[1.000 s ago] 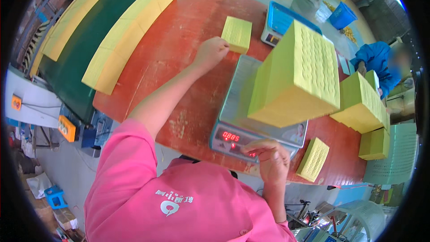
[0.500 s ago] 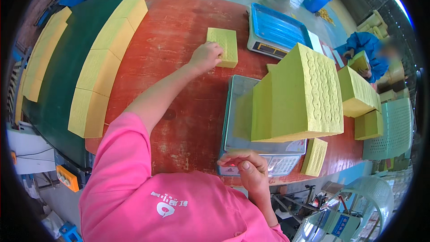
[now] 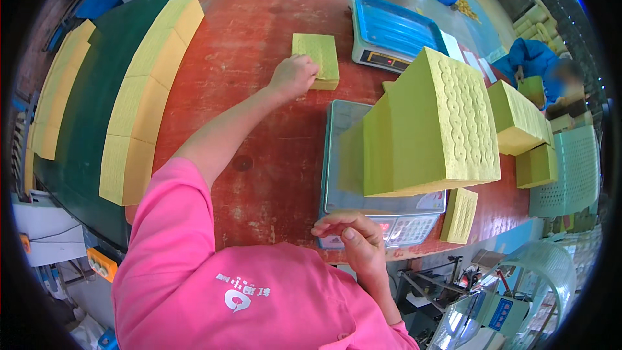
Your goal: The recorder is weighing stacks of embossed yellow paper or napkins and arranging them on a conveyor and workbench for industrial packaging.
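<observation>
The left hand (image 3: pixel 296 76) is being held curled over the small yellow block (image 3: pixel 322 53) on the red desk (image 3: pixel 249 136); whether its grip is pinching cannot be told. The right hand (image 3: pixel 357 236), loosely half-open, seemingly empty, is being held at the scale (image 3: pixel 341 168). The tall yellow stack (image 3: pixel 414 131) is risking being toppled by a bump. White lettering is being displayed on the pink shirt (image 3: pixel 278 291).

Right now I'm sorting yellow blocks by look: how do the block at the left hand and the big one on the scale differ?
The small block lies on the red table; the big block sits on the scale. The small block is low, the big block far taller and bulkier. Both are yellow with a textured face.
</observation>
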`<state>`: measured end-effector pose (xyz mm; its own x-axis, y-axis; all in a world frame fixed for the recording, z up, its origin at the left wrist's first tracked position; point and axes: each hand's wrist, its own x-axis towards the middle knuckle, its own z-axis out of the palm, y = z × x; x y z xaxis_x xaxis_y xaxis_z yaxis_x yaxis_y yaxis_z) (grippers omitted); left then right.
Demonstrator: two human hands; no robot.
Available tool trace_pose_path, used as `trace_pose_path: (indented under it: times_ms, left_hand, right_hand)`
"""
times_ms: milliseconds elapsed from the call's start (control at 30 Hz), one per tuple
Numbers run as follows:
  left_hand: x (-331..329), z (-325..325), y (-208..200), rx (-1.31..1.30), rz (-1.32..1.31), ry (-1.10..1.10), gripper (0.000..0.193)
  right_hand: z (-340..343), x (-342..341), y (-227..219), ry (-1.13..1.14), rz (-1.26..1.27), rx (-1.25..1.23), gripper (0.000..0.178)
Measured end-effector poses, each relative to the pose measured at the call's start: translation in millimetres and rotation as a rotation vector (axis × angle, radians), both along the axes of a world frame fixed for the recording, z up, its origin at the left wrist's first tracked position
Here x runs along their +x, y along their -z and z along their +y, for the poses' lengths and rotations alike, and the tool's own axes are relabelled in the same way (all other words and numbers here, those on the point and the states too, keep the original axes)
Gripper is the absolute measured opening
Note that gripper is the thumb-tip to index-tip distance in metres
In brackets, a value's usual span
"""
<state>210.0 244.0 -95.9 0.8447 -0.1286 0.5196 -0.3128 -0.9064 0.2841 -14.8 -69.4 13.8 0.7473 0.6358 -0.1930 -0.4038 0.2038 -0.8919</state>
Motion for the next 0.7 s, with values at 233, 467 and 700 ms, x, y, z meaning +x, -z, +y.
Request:
trace_pose_path:
  times_ms: [233,467,700]
  left_hand:
    - [-3,-9,-5,0.029,-0.065,-0.034,0.006]
    - [-15,5,-27,-0.238,0.023,-0.068,0.008]
    - [-144,-21,-71,-0.393,-0.036,0.039,0.007]
  right_hand:
    - [1,1,4,0.011,-0.018,0.048,0.028]
    - [7,1,5,-0.066,-0.041,0.065,0.029]
    - [64,46,23,0.160,0.297,0.094,0.052]
